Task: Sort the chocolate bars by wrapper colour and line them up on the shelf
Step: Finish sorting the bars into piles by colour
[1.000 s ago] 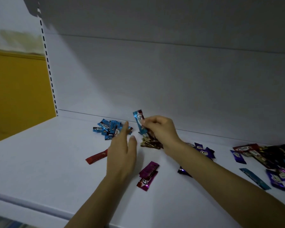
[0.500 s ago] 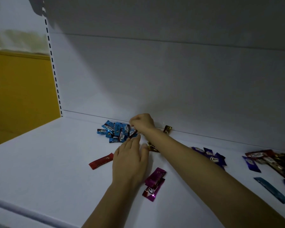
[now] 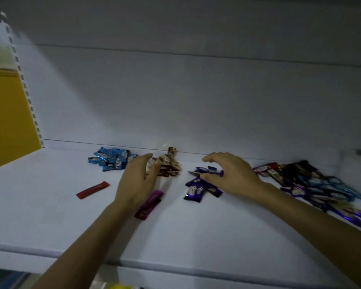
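**Hands.** The left hand (image 3: 138, 180) is open, palm down, fingers straight. It lies on the shelf (image 3: 50, 215) with its fingertips at the near-left edge of the brown pile (image 3: 169, 166); blur hides whether they press it. The right hand (image 3: 229, 176) is open and arched, with nothing visibly in it. It hovers right of the brown pile over the purple group (image 3: 196, 189), thumb close to one purple bar.

**Change.** A second earlier the right hand holds a blue and a brown bar above the brown pile. It then reaches to the blue pile (image 3: 113, 159), left of the brown pile. Now it is on the opposite side and empty, so both bars are probably delivered and a new pick is probably beginning.

**Progress.** Blue, brown and purple clusters exist, but none forms a row yet.
- One brown bar (image 3: 171, 152) leans on the back panel (image 3: 196, 101) just behind the brown pile.
- A magenta bar (image 3: 149, 204) lies in front of the pile, beside the left wrist.
- A red bar (image 3: 93, 189) lies front-left, apart.
- The mixed heap (image 3: 313, 184), far right, is unsorted.

**Edges and room.** Bare shelf lies front-left of the brown pile and runs to the front edge (image 3: 175, 265). The back panel closes the rear, and the perforated upright (image 3: 25, 90) marks the left end.
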Action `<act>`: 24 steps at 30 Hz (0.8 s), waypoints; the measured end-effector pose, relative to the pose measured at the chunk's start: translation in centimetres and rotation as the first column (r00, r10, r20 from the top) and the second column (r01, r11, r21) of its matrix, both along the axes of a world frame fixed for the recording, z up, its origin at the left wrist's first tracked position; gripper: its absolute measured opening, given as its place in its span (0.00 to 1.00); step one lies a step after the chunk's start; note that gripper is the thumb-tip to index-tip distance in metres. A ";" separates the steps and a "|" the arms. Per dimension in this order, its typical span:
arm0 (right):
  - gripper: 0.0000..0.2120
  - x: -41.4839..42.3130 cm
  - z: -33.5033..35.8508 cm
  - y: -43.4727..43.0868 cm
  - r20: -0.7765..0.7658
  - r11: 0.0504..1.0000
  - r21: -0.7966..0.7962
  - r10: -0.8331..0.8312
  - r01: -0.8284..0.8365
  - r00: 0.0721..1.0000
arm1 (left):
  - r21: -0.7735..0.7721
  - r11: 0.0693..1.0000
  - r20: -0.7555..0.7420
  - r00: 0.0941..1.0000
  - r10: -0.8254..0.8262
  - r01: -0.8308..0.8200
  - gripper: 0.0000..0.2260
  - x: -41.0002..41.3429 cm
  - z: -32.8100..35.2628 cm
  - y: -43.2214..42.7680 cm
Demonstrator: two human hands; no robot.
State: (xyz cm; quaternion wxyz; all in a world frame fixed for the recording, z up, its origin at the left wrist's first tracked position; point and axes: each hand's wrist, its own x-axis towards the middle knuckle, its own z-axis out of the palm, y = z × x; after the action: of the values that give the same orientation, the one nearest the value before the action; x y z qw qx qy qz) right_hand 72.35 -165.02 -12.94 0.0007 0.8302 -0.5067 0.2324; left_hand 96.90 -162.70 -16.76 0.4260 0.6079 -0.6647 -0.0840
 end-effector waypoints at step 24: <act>0.33 -27.6 -5.9 -0.6 0.170 0.813 0.184 -0.580 0.553 0.796 | 0.293 0.888 0.469 0.757 -0.456 0.353 0.38 -29.1 -3.0 -2.5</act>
State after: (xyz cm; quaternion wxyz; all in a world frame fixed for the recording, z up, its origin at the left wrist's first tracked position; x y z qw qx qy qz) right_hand 44.74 -165.63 -18.83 -0.0370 0.6079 -0.7425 0.2790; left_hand 67.78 -165.15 -19.78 0.1405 0.4856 -0.8602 -0.0668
